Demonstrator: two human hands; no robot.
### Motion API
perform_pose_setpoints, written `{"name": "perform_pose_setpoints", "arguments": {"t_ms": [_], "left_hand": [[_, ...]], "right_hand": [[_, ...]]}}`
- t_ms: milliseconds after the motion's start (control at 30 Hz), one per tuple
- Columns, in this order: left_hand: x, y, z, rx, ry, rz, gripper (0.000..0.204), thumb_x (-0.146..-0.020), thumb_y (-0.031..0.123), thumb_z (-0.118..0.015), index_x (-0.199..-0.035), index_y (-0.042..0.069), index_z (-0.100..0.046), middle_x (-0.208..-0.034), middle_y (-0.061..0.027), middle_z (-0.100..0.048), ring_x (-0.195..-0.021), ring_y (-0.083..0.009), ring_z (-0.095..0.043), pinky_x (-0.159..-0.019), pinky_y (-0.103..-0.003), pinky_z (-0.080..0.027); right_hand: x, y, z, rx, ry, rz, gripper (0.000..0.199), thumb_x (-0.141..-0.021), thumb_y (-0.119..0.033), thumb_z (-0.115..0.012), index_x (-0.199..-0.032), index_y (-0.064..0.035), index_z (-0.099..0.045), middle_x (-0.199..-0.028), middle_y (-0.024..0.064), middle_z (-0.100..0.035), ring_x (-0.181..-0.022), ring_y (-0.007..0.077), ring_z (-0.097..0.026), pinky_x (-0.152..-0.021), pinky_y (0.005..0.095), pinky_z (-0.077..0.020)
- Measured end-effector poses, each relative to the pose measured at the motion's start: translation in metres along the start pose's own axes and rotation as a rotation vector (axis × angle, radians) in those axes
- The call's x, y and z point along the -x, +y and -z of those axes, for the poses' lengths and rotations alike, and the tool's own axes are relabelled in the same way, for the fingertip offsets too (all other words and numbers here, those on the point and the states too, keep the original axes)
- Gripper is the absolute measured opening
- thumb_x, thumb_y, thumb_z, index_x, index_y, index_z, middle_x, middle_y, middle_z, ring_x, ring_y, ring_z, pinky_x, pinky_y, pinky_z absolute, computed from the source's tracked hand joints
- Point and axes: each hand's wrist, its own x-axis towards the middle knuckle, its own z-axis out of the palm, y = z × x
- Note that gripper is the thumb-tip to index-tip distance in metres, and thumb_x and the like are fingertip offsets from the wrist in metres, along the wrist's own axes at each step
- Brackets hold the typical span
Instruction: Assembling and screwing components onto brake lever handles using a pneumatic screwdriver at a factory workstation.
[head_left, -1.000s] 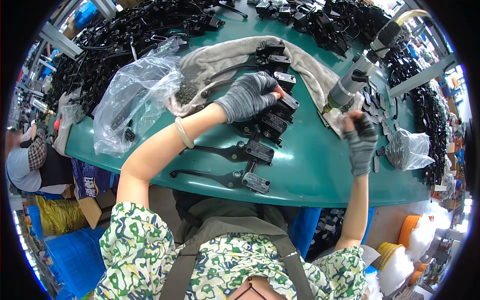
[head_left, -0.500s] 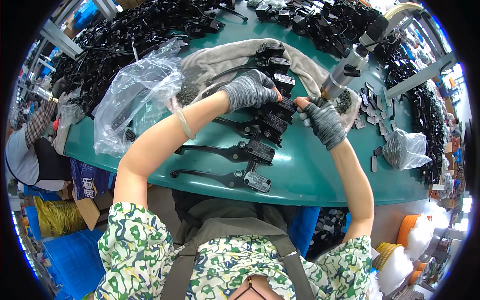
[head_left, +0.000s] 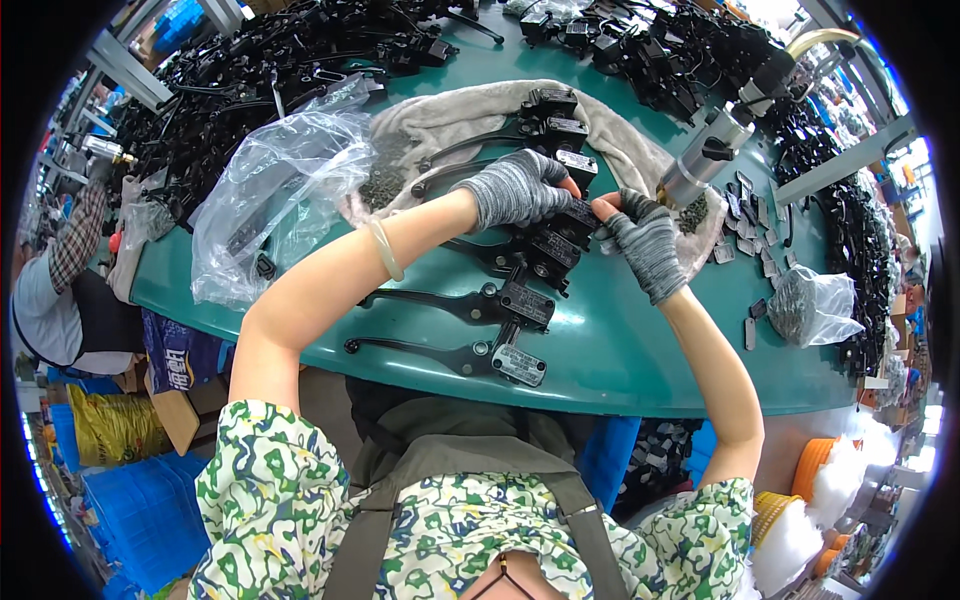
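Note:
A row of black brake levers with rectangular fluid reservoirs runs up the table. The nearest reservoir cap [head_left: 519,366] and another cap [head_left: 527,304] lie uncovered below my hands. My left hand [head_left: 520,190], in a grey fingerless glove, is closed with its fingertips at a reservoir [head_left: 580,213] in mid-row. From the right, my right hand [head_left: 643,240], gloved alike, has thumb and finger pinched together at that reservoir's edge. Whatever is between the fingertips is too small to make out. A silver power screwdriver [head_left: 700,165] hangs just beyond my right hand.
A grey cloth [head_left: 620,140] lies behind the row, bearing piles of small screws [head_left: 384,185]. Clear plastic bags [head_left: 280,190] sit left. Loose reservoir caps [head_left: 745,215] and a bag of small parts [head_left: 812,302] lie right. Heaped levers [head_left: 230,120] line the far edge; a person [head_left: 70,290] sits left.
My left fingertips have shifted slightly right, narrowing the gap to my right fingertips. My right elbow has swung a little outward. The whole view has slid slightly; the levers stay in their row.

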Motion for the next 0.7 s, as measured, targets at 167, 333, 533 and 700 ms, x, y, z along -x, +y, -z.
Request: {"name": "perform_pose_setpoints", "arguments": {"t_ms": [167,333,533,700], "left_hand": [[0.001,-0.004,0.002,0.069,-0.035,-0.034,0.024,-0.088,0.015,-0.065,-0.11,0.005,-0.065,-0.074,0.0023,-0.059,-0.06,-0.0037,-0.049,-0.052,-0.019,-0.041],[0.037,-0.015,0.021,-0.202,0.221,-0.241,0.021,-0.089,0.015,-0.064,-0.107,0.005,-0.067,-0.08,-0.0026,-0.065,-0.066,-0.011,-0.057,-0.064,-0.025,-0.049],[0.045,-0.088,0.129,-0.559,0.465,-0.086,0.014,-0.086,0.014,-0.061,-0.092,0.005,-0.07,-0.075,-0.0084,-0.068,-0.069,-0.0192,-0.064,-0.069,-0.032,-0.051],[0.031,-0.122,0.133,-0.834,0.421,0.121,0.016,-0.082,0.02,-0.063,-0.088,0.007,-0.071,-0.074,-0.0091,-0.067,-0.073,-0.0211,-0.065,-0.075,-0.034,-0.052]], "right_hand": [[0.009,0.011,-0.009,-0.16,0.054,0.144,0.02,-0.09,-0.021,-0.067,-0.093,-0.0012,-0.066,-0.07,-0.0004,-0.06,-0.054,0.0046,-0.05,-0.048,0.0188,-0.0393],[0.055,0.049,0.029,-0.152,0.11,0.1,0.022,-0.09,-0.023,-0.067,-0.093,-0.0005,-0.066,-0.073,-0.0008,-0.06,-0.055,0.005,-0.049,-0.047,0.0192,-0.0361],[0.006,0.097,0.125,0.139,0.399,0.351,0.02,-0.082,-0.024,-0.072,-0.081,-0.0055,-0.068,-0.063,0.0017,-0.062,-0.046,0.0114,-0.051,-0.044,0.0279,-0.0412],[-0.051,0.127,0.146,1.14,0.252,0.214,0.03,-0.083,-0.028,-0.068,-0.1,-0.0043,-0.067,-0.1,0.0197,-0.068,-0.092,0.0333,-0.065,-0.08,0.039,-0.0512]]}}
